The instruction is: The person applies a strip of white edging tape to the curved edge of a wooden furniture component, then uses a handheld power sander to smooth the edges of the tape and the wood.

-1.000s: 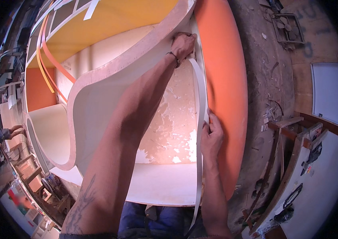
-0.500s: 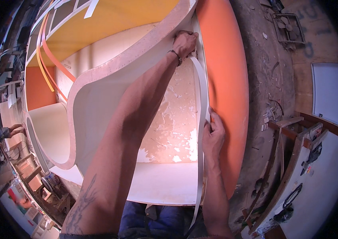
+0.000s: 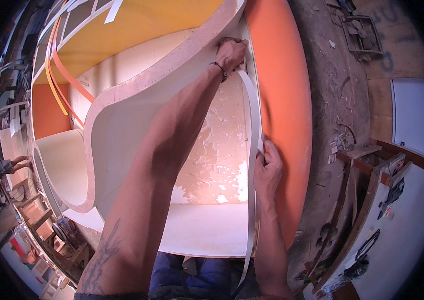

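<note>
One white strip (image 3: 254, 110) runs near-to-far alongside orange panel (image 3: 287, 115), L hand (image 3: 231, 54) curled at its far end, R hand (image 3: 268, 169) closer in, approx. mid-length; can't tell if either's clamped on it.

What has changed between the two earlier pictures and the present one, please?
Nothing has clearly moved, and I see nothing newly taken or let go. The left hand stays at the white strip's upper end, the right hand lower, at its side; the orange panel is as before.
</note>
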A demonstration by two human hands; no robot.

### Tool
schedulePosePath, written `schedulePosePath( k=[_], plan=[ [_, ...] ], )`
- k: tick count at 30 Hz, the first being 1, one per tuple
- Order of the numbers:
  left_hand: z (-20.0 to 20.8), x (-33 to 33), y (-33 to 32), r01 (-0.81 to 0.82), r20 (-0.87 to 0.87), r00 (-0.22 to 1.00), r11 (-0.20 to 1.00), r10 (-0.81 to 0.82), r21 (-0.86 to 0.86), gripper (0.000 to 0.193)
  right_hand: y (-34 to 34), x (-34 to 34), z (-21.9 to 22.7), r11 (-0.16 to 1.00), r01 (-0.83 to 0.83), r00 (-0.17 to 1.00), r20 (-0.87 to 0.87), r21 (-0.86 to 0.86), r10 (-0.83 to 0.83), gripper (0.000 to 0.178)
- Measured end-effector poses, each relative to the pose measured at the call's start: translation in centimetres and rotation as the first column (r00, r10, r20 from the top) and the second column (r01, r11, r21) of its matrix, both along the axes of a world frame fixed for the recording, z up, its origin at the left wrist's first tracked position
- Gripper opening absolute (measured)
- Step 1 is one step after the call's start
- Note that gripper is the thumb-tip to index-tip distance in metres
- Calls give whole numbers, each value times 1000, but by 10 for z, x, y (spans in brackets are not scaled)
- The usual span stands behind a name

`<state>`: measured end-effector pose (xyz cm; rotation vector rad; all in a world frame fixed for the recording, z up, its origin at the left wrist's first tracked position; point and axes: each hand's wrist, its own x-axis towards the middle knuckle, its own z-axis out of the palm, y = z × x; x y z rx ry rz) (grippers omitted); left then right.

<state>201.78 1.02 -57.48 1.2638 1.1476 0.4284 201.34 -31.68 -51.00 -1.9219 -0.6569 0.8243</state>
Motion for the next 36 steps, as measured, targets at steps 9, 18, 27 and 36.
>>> schedulePosePath(
  k=[9, 18, 27, 36],
  plan=[
    [4, -3, -1, 5, -20, 1000, 1000, -5, 5, 35, -2, 1, -6, 1000, -20, 1000, 18, 0, 20, 45],
    [3, -1, 0, -1, -19, 1000, 1000, 1, -1, 36, 0, 1, -1, 1000, -3, 1000, 7, -29, 4, 46],
    [2, -1, 0, 2, -45, 999, 1000, -2, 11, 36, -2, 1, -6, 1000, 2, 1000, 8, -25, -2, 47],
    [4, -2, 0, 16, -53, 998, 1000, -16, -1, 37, -1, 0, -4, 1000, -2, 999, -36, -28, 1, 46]
  ],
)
